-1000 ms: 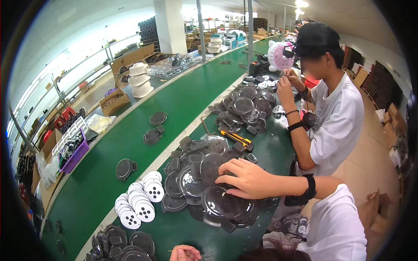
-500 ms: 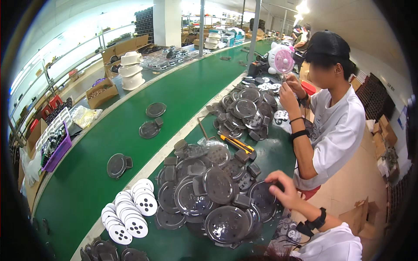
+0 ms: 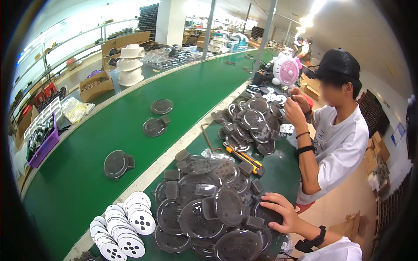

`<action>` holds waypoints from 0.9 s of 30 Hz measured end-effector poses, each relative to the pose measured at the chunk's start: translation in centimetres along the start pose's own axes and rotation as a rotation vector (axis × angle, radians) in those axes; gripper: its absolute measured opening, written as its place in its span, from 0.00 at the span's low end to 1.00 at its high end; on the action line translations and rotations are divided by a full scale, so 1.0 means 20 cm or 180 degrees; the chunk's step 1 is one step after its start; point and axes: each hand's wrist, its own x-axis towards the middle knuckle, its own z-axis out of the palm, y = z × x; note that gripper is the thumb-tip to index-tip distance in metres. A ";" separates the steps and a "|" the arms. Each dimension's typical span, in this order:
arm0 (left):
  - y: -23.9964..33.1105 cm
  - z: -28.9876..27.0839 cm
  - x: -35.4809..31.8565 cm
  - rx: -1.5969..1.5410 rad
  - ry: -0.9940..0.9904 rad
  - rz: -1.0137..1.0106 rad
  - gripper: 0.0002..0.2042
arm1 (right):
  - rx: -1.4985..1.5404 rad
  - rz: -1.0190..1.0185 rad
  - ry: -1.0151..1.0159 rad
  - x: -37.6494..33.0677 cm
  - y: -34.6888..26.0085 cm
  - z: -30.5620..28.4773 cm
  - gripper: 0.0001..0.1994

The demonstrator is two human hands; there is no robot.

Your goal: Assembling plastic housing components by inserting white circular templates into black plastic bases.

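Note:
My right hand (image 3: 285, 214) comes in from the lower right. Its fingers and thumb close around the edge of a dark round plastic cover (image 3: 265, 212) on the right side of a heap. That heap holds many more such glossy dark covers (image 3: 202, 219), some with a square block on the rim. White discs with black dots (image 3: 142, 222) lie in overlapping rows left of the heap. My left hand is out of view.
A yellow-black utility knife (image 3: 246, 160) and a bent metal rod (image 3: 208, 139) lie beyond the heap. Several covers (image 3: 116, 164) rest on the green belt (image 3: 87, 191). A co-worker (image 3: 337, 122) at the right works near another heap (image 3: 252, 121) and a pink-and-white fan (image 3: 287, 71).
My right hand has gone from touching the cover's edge to gripping it between fingers and thumb. The view has shifted slightly.

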 end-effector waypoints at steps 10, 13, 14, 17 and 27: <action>0.03 0.02 0.01 0.0130 -0.0064 -0.0063 0.16 | -0.0127 0.0101 -0.0152 0.06 -0.01 0.01 0.29; 0.04 0.03 0.01 0.0121 -0.0076 -0.0083 0.16 | -0.0003 0.0131 -0.0107 0.09 -0.01 0.03 0.31; 0.03 0.01 0.01 0.0089 -0.0088 -0.0048 0.17 | 0.0050 0.0232 0.0017 0.09 -0.03 0.04 0.32; 0.01 -0.04 0.01 -0.0088 -0.0452 -0.0186 0.16 | -0.0093 0.0281 0.0372 -0.01 -0.08 0.02 0.33; -0.15 -0.04 0.05 -0.0309 -0.0597 0.0524 0.16 | 0.0305 0.0004 0.0153 -0.07 -0.01 0.04 0.31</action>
